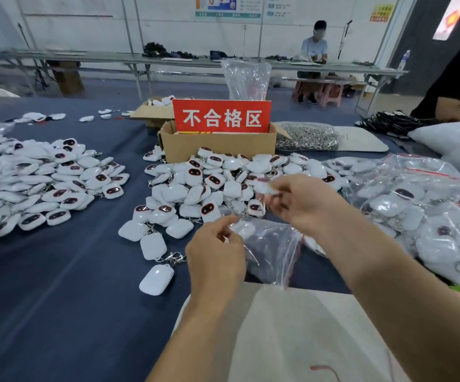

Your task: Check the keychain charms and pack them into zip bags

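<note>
A heap of white keychain charms (218,183) with dark faces lies in the middle of the blue table. My left hand (215,252) pinches the edge of a clear zip bag (270,249) that hangs below both hands; a white charm shows faintly inside it. My right hand (297,202) is raised just above the bag and grips a white charm (264,187), blurred by motion. A single charm (156,279) lies apart near my left wrist.
A cardboard box (218,146) with a red sign stands behind the heap. A second charm pile (44,183) lies at left, bagged charms (421,205) at right, metal rings (306,139) behind. A white cloth (292,334) covers the near edge. A person sits at a far table.
</note>
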{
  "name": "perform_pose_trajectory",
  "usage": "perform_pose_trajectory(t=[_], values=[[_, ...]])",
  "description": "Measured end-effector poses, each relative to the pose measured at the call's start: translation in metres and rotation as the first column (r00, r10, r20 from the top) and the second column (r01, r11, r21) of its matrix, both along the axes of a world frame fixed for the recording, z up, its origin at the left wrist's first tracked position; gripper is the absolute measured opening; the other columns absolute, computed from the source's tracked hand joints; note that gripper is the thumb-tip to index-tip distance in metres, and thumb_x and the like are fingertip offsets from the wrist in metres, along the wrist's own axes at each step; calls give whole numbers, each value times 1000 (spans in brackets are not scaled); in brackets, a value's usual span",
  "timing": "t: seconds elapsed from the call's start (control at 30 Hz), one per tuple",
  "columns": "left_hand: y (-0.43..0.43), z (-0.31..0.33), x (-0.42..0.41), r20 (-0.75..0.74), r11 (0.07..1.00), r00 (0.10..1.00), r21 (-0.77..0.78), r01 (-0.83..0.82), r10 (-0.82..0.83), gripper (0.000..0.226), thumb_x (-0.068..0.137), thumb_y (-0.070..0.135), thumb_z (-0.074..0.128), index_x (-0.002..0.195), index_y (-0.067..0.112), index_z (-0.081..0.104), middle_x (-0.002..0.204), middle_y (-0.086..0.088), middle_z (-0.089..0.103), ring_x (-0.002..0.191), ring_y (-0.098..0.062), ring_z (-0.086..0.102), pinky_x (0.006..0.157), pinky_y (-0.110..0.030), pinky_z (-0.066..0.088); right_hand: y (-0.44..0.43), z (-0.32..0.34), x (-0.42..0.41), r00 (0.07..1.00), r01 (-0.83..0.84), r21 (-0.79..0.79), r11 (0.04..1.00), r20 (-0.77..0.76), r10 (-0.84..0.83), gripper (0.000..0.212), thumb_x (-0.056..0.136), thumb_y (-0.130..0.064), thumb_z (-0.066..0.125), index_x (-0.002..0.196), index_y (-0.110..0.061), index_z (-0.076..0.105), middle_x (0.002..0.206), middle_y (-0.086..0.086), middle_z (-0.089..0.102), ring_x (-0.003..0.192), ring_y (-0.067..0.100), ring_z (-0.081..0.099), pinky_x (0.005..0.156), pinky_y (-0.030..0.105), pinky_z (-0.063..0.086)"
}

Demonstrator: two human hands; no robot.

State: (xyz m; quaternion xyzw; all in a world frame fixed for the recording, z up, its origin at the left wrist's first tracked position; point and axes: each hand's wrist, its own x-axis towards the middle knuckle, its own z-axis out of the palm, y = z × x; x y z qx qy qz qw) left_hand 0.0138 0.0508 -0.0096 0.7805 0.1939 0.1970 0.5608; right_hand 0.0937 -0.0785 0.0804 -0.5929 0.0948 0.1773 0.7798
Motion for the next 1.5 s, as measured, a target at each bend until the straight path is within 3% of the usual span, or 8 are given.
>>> perform_pose_trajectory(t=[0.13,0.23,0.33,0.4,0.47,0.73,0.97,1.5], values=[[5,-2,1,-45,999,998,25,46,-45,40,92,18,60,125,37,71,100,17,64,93,-3,62,90,-30,55,47,63,75,998,-42,136,990,60,34,28,102,-7,57,126,5,50,116,32,62,94,40,73,60,38,64],[11,-2,0,-48,991,998,123,45,-39,42,92,20,57,130,34,67,114,15,63,107,-8,60,98,-34,52,77,47,87,985,-66,-249,966,136,102,22,95,-2,58,117,1,56,112,18,65,87,30,75,64,38,64],[16,-3,2,-70,979,997,198,43,-30,45,91,22,59,134,34,65,121,11,65,116,-13,57,103,-35,48,76,-8,74,878,69,-888,456,271,395,16,92,-3,53,104,-5,63,109,12,66,91,27,67,73,34,60],[16,-3,2,-96,962,994,262,74,-50,41,92,23,57,130,35,68,117,10,68,114,-18,59,99,-39,49,64,-45,66,753,178,-982,60,175,634,42,91,-5,51,132,-8,57,130,13,62,110,31,62,88,38,56],[15,-3,3,-100,957,992,272,100,-75,40,91,22,56,126,36,69,112,7,70,110,-22,60,96,-41,50,56,-69,59,648,283,-954,-97,116,753,55,92,-5,53,146,-9,46,144,13,51,121,32,55,98,40,51],[14,-6,5,-79,949,996,310,52,-29,43,90,23,63,132,33,68,124,2,70,117,-20,59,95,-32,46,34,-64,38,704,414,-876,248,481,523,16,93,-4,57,100,-14,67,97,7,69,89,29,65,69,33,49],[-7,6,-6,218,984,972,167,56,-92,32,91,26,68,120,38,73,104,23,69,99,2,60,92,-15,45,-24,-44,-49,895,222,-257,941,436,-92,17,100,-6,52,86,-11,60,70,6,64,63,20,66,54,29,52],[-34,19,-12,223,780,851,-340,525,-476,31,72,15,72,101,24,83,90,-22,75,77,-27,64,84,-48,55,-53,-64,-96,972,77,103,992,212,-98,29,96,-3,56,81,-9,80,71,10,66,52,17,52,47,21,43]])
